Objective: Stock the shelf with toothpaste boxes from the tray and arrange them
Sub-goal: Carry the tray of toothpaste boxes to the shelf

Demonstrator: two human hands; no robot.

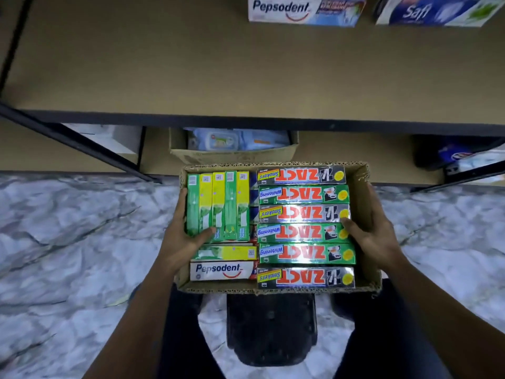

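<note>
Tray (362, 184): 1 cardboard tray, held level in front of the shelf (164, 77) and above a black stool (270, 324); on my feed it's packed w/ toothpaste boxes.
Zact boxes (303, 233): I count 6, flat in one column down the tray's R side, print upside down to me; 3 silver "Smokers", 3 green "Whitening".
Green-yellow boxes (218, 203): 6 total; 5 on edge side by side at far L, 1 lying crosswise just nearer me.
Pepsodent box (221, 270): 1, white, near-L corner, touching the crosswise green-yellow one.
Lower boxes (254, 187): slivers show btwn the two groups; can't count them.
Left hand (185, 233): clamps the tray's L wall, fingers along the outside, thumb over the wall onto the green-yellow box ends.
Right hand (374, 231): clamps the R wall; thumb inside, tip on the end of a Whitening box; fingers hidden behind the wall.
Shelf contents: 2 boxes at far R, side by side, not touching; 1 Pepsodent pack (306, 9), 1 Safi pack (437, 9).
Lower level: 1 brown carton (232, 157) holding blue wipe packs; dark items at far R too blurred for me to ID.
Floor (68, 228): grey-white marble pattern.
</note>
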